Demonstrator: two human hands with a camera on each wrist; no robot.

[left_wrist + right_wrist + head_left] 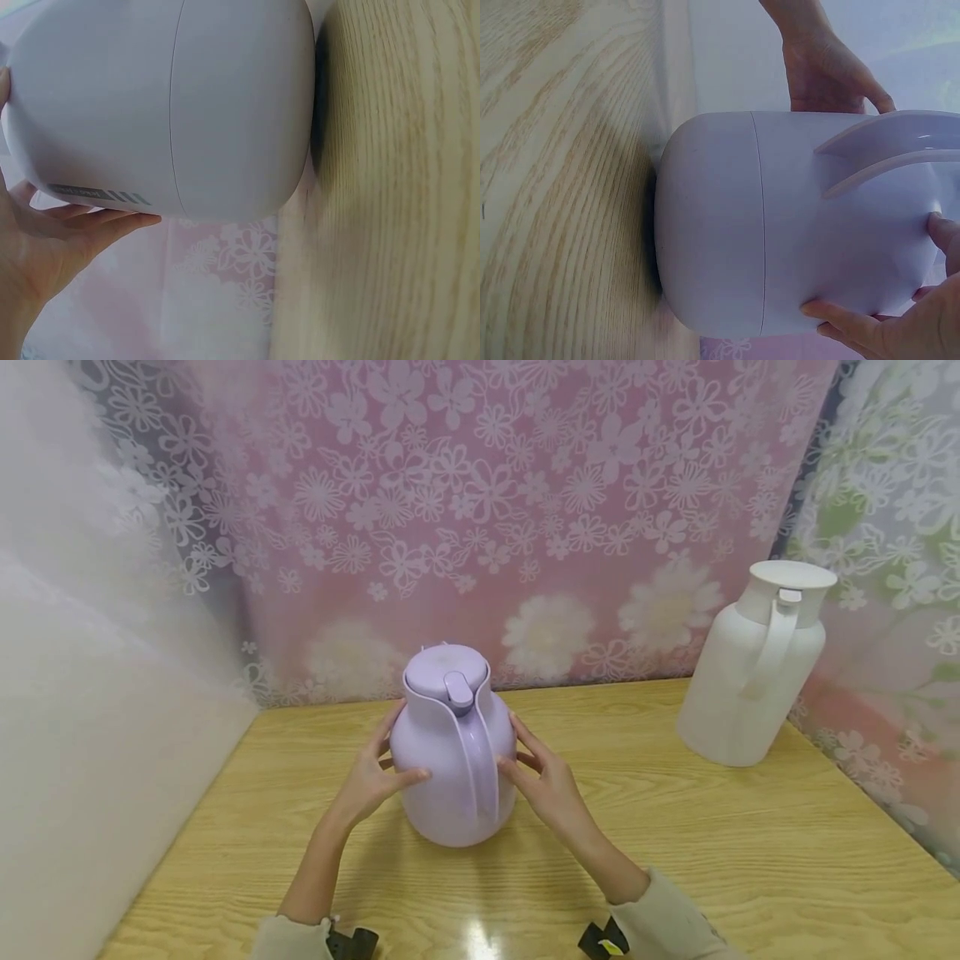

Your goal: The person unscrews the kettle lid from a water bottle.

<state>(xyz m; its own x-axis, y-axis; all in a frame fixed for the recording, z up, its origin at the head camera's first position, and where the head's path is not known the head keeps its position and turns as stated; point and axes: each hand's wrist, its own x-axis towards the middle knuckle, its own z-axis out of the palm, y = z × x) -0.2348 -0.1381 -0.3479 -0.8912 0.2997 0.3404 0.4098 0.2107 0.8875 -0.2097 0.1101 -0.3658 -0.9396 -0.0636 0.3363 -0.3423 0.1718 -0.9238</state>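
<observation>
A lavender thermos jug [433, 756] stands upright at the middle of the wooden table, its handle and lid lever [458, 690] facing me. My left hand [372, 777] holds its left side, thumb on the front and fingers wrapping round toward the back. On the opposite side my right hand [551, 781] grips the body, with the thumb beside the handle. In the left wrist view the jug's smooth base [247, 105] is right at the tabletop, with a dark shadow under it. A small printed label [79, 191] shows near the left fingers.
At the back right of the table [600, 877] stands a taller white jug [720, 693], its handle turned toward me. A floral curtain [480, 527] hangs behind the table. Along the left runs a pale wall [97, 693].
</observation>
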